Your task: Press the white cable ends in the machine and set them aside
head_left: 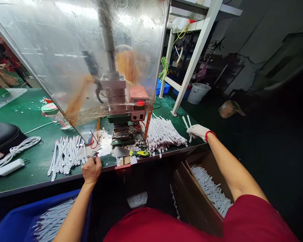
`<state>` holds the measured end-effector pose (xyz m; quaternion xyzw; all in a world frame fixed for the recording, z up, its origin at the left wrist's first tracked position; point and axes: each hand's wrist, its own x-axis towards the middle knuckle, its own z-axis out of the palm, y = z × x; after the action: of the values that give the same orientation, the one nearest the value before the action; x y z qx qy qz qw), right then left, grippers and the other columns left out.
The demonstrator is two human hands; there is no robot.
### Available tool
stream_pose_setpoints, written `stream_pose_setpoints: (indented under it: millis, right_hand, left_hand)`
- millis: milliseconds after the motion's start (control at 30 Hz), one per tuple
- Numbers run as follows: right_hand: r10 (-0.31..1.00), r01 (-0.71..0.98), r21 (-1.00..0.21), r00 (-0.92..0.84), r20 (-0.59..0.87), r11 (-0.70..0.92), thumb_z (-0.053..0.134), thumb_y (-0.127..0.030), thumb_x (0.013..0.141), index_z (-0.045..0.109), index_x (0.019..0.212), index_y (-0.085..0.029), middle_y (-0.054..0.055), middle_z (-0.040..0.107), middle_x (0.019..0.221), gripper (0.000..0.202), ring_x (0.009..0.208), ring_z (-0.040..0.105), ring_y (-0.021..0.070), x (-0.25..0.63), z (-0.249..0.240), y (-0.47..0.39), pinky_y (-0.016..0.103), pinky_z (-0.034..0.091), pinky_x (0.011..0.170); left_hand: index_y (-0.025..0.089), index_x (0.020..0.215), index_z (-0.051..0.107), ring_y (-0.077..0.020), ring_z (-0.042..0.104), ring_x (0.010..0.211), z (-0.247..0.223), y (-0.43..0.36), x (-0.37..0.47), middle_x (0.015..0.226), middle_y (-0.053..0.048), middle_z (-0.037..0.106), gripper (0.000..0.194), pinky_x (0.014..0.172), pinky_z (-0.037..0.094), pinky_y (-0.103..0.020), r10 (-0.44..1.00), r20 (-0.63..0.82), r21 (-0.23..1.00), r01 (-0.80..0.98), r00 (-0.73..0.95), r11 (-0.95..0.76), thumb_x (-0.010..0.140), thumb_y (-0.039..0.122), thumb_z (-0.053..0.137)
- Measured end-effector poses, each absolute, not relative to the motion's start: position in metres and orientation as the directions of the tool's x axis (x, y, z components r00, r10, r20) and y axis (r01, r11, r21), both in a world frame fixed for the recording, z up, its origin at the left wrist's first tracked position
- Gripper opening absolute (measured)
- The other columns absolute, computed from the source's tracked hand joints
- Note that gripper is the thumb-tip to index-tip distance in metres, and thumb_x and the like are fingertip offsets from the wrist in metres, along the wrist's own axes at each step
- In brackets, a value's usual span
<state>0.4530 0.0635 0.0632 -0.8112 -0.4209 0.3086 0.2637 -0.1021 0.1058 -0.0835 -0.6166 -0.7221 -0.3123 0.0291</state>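
My bare left hand [91, 168] is closed at the table's front edge, its fingers curled at a small grey piece that I cannot make out. Just left of it lies a loose pile of white strips [65, 156]. My right hand [198, 131], in a white glove with a red cuff, pinches a few white strips [189, 122] that stick up from its fingers. A bigger heap of white strips [164, 132] lies left of that hand. Between my hands stands a press [120, 132] behind a cloudy clear shield [78, 60].
A scraper [138, 153] with a yellow-green handle lies before the press. Below the table are a blue bin [17, 215] and a cardboard box [199, 198], both holding white strips. At left are a white cable [22, 144] and a lidded jar [56, 116].
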Motion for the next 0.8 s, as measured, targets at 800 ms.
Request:
stream_pose_setpoints:
  millis: [800]
  right_hand:
    - [0.902, -0.048, -0.969, -0.379, -0.206, -0.241, 0.065, -0.042, 0.083, 0.061, 0.094, -0.016, 0.001, 0.062, 0.069, 0.029, 0.053, 0.051, 0.0085, 0.177, 0.060, 0.031, 0.019, 0.040, 0.048]
  left_hand:
    - [0.008, 0.101, 0.064, -0.0107, 0.060, 0.047, 0.012, -0.020, -0.005, 0.064, -0.002, 0.063, 0.046, 0.044, 0.047, -0.019, 0.849, -0.273, 0.919, -0.137, 0.453, 0.369, 0.083, 0.050, 0.062]
